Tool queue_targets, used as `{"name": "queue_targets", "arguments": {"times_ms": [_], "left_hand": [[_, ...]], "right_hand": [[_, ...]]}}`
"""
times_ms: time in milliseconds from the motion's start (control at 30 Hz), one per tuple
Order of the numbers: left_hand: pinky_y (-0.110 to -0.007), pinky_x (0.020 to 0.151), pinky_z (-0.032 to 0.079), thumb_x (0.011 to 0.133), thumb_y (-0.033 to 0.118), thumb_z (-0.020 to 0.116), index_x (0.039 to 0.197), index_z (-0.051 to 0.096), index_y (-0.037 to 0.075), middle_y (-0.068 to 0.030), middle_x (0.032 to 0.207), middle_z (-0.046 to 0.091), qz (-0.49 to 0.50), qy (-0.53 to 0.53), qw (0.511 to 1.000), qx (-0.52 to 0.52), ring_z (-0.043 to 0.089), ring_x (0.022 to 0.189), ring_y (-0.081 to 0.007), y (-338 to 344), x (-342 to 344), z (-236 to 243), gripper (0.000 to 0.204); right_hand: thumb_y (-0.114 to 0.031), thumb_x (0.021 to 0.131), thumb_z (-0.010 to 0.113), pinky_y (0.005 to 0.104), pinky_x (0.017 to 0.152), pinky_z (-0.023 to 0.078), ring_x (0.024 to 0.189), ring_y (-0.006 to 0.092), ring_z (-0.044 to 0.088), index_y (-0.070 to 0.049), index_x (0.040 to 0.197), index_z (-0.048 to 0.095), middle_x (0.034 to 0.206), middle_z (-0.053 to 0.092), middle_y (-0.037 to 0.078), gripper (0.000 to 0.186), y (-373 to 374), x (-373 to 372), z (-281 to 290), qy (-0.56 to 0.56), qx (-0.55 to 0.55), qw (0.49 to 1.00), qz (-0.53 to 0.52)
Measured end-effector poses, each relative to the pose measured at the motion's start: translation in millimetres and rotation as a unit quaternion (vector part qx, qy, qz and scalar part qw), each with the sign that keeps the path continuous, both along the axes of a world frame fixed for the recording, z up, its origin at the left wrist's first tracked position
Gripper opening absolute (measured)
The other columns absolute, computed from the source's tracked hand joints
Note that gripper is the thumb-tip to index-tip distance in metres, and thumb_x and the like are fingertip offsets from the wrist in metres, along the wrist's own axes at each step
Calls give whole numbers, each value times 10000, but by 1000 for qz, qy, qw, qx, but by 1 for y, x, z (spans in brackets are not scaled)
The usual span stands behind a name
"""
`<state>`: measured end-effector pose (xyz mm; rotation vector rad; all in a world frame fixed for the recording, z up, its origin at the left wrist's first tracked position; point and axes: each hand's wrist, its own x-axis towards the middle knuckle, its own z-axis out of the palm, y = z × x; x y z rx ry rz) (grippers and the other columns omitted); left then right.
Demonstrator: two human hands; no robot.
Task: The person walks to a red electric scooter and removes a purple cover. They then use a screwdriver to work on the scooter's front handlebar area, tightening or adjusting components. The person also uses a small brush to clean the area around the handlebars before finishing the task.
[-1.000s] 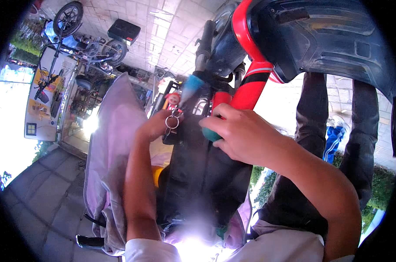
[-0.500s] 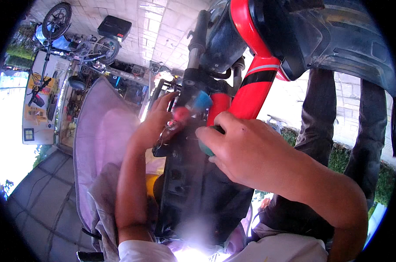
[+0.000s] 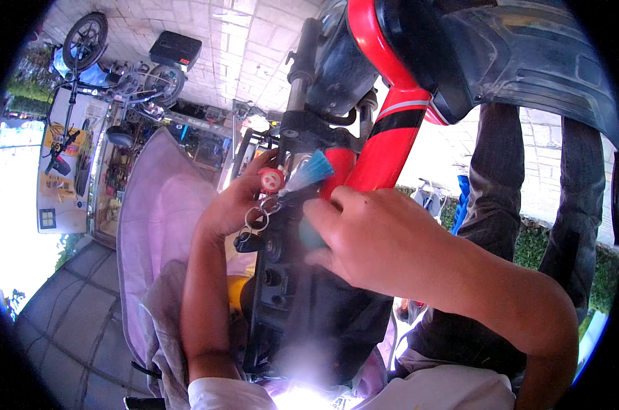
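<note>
I see my left hand (image 3: 237,201) pinching the key bunch (image 3: 265,205) against the black scooter column (image 3: 289,273); its ring and black fob hang toward me, its blue tassel (image 3: 313,171) pointing away toward the red frame (image 3: 384,137). My right hand (image 3: 377,239), beside the column, curls around a teal object (image 3: 311,236).

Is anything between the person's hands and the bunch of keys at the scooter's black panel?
Nothing visible does. The left hand is already on the key bunch with its red tag and blue tassel, against the black panel. The right hand rests just beside it, fingertips next to the tassel.
</note>
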<state>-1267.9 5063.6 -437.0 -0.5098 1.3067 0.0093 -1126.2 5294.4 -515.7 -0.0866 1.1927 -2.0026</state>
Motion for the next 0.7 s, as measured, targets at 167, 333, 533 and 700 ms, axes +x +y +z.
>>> {"name": "queue_targets", "arguments": {"times_ms": [167, 333, 533, 700], "left_hand": [[-304, 711, 488, 782, 163, 703, 1332, 442, 29, -128, 1294, 495, -85, -10, 996, -32, 539, 1019, -169, 18, -5, -2, 624], [-312, 655, 477, 774, 440, 730, 1338, 438, 19, -95, 889, 642, -215, 2, 975, -60, 583, 692, -171, 11, 3, 1, 762], [-293, 710, 453, 793, 445, 710, 1282, 521, 61, -87, 983, 644, -149, -95, 968, -178, 572, 794, -135, 19, 0, 4, 650], [-270, 780, 451, 838, 324, 697, 1327, 486, 97, -54, 1027, 627, -30, -28, 982, -186, 575, 909, -137, 25, -3, 8, 579]], "right_hand": [[-194, 807, 668, 367, 628, 537, 749, 300, 646, 4, 933, 544, 872, 563, 159, 266, -5, 2, 3, 22, 28, 997, -66], [-206, 809, 665, 369, 637, 531, 764, 299, 641, -14, 926, 554, 874, 568, 151, 251, -6, -1, 6, 33, 29, 996, -76], [-218, 840, 604, 363, 591, 551, 793, 279, 646, 36, 896, 566, 809, 592, 158, 263, -17, 9, -4, -7, 34, 989, -144], [-192, 784, 698, 401, 729, 510, 862, 341, 629, -2, 1050, 560, 926, 603, 172, 354, -9, 9, -11, -18, -33, 993, -110]]}}
